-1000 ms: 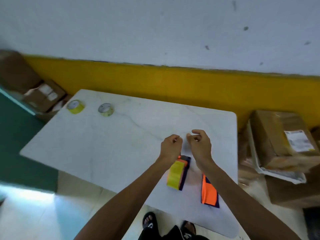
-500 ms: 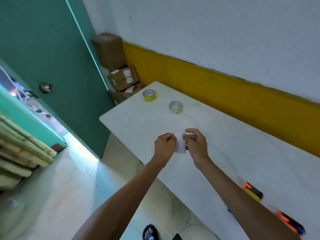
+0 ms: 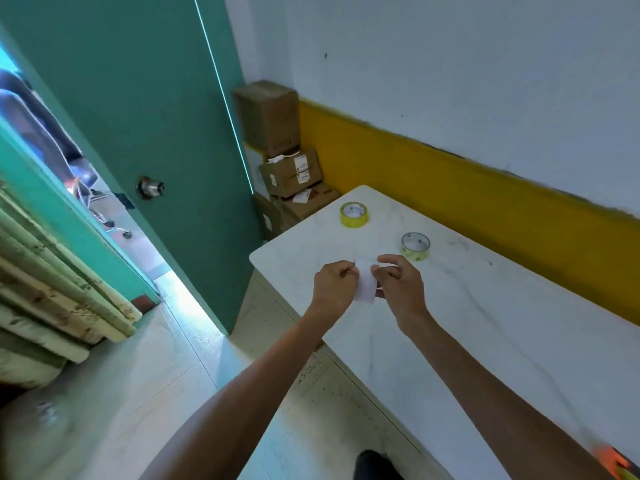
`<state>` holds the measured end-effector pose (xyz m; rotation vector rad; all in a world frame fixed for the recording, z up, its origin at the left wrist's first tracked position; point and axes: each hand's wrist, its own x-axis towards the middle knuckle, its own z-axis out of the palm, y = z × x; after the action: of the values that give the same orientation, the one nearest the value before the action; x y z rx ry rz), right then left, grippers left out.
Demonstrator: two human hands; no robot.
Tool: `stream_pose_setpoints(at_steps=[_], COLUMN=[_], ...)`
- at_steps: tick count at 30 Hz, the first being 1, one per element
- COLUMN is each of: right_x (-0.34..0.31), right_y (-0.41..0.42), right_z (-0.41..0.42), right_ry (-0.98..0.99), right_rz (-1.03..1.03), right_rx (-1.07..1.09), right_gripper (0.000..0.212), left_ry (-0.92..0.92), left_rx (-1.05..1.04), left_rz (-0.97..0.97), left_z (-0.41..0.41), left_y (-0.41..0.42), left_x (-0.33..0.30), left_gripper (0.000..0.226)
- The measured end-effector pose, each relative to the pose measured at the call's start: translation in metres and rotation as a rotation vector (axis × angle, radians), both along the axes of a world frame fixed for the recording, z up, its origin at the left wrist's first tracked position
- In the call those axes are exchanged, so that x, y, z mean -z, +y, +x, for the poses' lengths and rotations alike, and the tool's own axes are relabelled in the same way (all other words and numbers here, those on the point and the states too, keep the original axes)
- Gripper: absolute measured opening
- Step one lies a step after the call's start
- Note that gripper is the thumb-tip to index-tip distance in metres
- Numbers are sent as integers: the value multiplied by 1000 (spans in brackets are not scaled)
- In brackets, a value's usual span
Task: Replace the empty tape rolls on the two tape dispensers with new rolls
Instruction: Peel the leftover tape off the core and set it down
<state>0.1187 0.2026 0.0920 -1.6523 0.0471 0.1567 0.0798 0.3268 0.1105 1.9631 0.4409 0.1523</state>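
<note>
My left hand [image 3: 334, 284] and my right hand [image 3: 398, 285] pinch a short strip of clear, whitish tape [image 3: 365, 284] between them, above the near left corner of the white marble table [image 3: 485, 341]. A yellow tape roll [image 3: 354, 214] lies flat near the table's far left corner. A thinner, paler roll [image 3: 415, 245] lies just beyond my right hand. Only an orange corner of one tape dispenser [image 3: 613, 462] shows at the bottom right edge, blurred.
A teal door [image 3: 156, 116] with a round knob stands ajar on the left. Cardboard boxes [image 3: 287, 161] are stacked in the corner behind the table. Wooden slats [image 3: 52, 289] lean at the far left. A yellow band runs along the wall.
The view has swung left, from the dispensers toward the door and the two rolls. Both hands still pinch the tape strip and have moved with it toward the table's left corner.
</note>
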Motion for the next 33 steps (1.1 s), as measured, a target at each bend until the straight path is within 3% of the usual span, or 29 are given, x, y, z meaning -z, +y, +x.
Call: stream_pose_setpoints(at_steps=[14,29,33], right_x=[48,77,85], right_y=[67,71,73], right_z=[162,254,269], right_ry=[-17,98,142], right_rz=[23,-31,-96], right_rx=[180,405,495], right_gripper=[15,10,10], left_ry=[145,203,271], left_rx=[107,385,489], left_rz=[173,169,68], left_z=[181,316,341], left_y=[59,66,64], left_x=[30,72,85], left_gripper=[27,24,15])
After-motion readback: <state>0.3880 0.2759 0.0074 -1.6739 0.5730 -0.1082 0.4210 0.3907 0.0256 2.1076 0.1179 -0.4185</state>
